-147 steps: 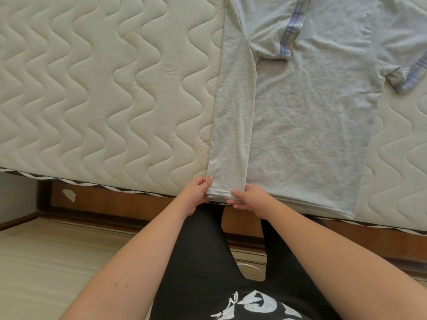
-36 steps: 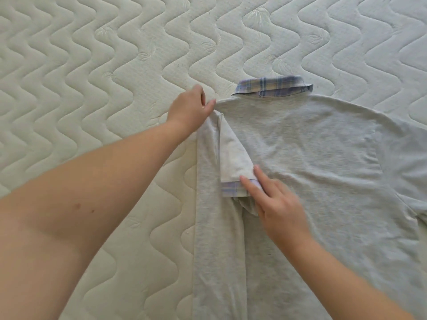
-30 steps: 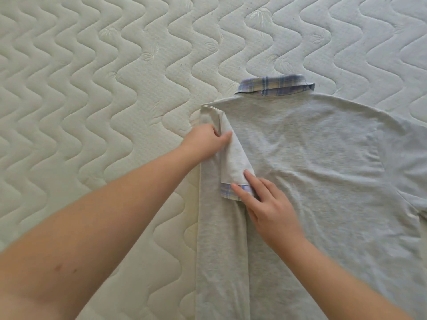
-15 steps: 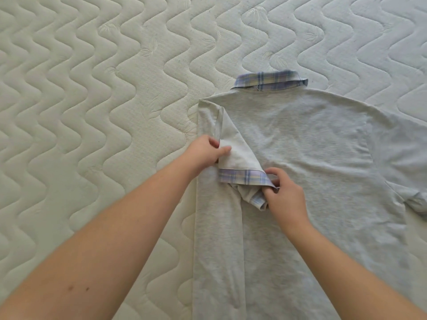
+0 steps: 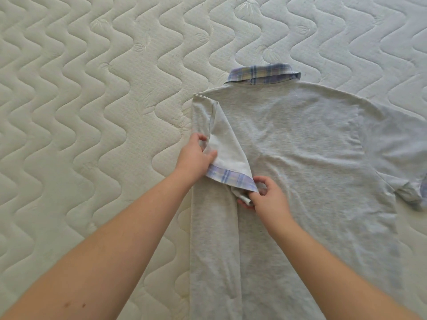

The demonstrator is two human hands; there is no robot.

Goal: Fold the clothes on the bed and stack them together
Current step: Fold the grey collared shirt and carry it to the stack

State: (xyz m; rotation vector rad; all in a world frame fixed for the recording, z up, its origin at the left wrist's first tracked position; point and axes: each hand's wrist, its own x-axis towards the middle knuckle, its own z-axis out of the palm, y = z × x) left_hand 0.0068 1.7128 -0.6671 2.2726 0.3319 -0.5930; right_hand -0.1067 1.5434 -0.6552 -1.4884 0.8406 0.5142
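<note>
A light grey polo shirt (image 5: 307,162) with a blue plaid collar (image 5: 263,73) lies back-up on the mattress. Its left side is folded inward as a long strip (image 5: 213,239). The left sleeve (image 5: 228,153), edged with a plaid cuff, lies turned over that strip. My left hand (image 5: 196,155) grips the sleeve at its left edge, thumb on top. My right hand (image 5: 265,195) pinches the cuff's right corner. The right sleeve (image 5: 409,190) still sticks out at the far right.
The cream quilted mattress (image 5: 92,112) with a wavy stitch pattern fills the view to the left of and beyond the shirt. No other garments are in sight.
My left hand came down from the shoulder to the sleeve's edge. My right hand went from pressing the cuff with flat fingers to pinching its corner. The cuff now lies spread wider.
</note>
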